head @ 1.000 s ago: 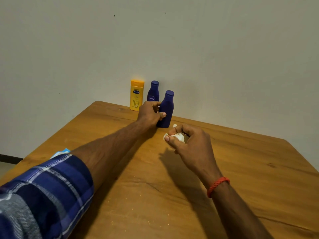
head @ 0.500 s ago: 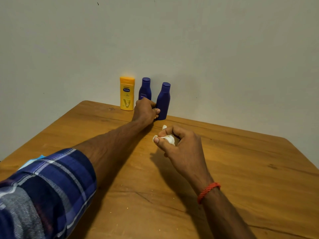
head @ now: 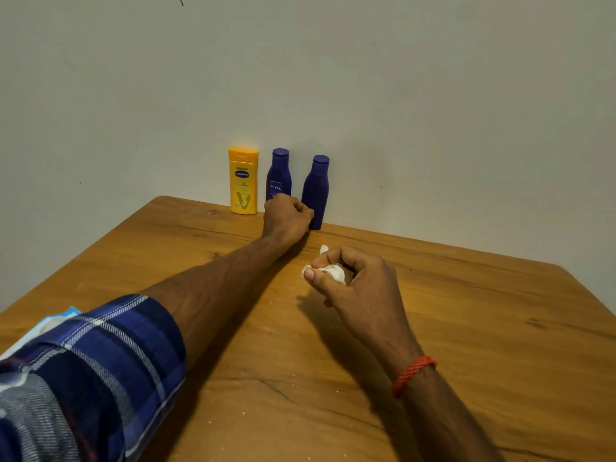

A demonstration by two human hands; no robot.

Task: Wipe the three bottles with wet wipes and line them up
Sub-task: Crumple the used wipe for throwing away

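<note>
The step in hand looks like the lining-up, close to its end. Three bottles stand upright in a row just beyond the left hand (head: 288, 216), at the far edge of the brown wooden table (head: 466, 328) against the pale wall. The yellow flat-sided lotion bottle (head: 243, 181) is off to that hand's left. The dark blue bottle with a round label (head: 279, 175) is directly behind its knuckles. The plain dark blue bottle (head: 316, 191) is at its fingertips.

The left hand's fingers are curled and one fingertip meets the plain bottle low on its side. I cannot tell whether it grips the bottle or only touches it. The right hand (head: 363, 295) hovers nearer the person, well short of the bottles. Its fingers and thumb are closed round a crumpled white wet wipe (head: 333, 271).

The plain bottle seems to sit slightly nearer, and slightly farther from its neighbour than the other two are from each other. So the next move probably calls for a small, low nudge back and toward the labelled bottle. The left hand should then let go straight, without brushing either blue bottle, since these narrow bottles could tip.
</note>
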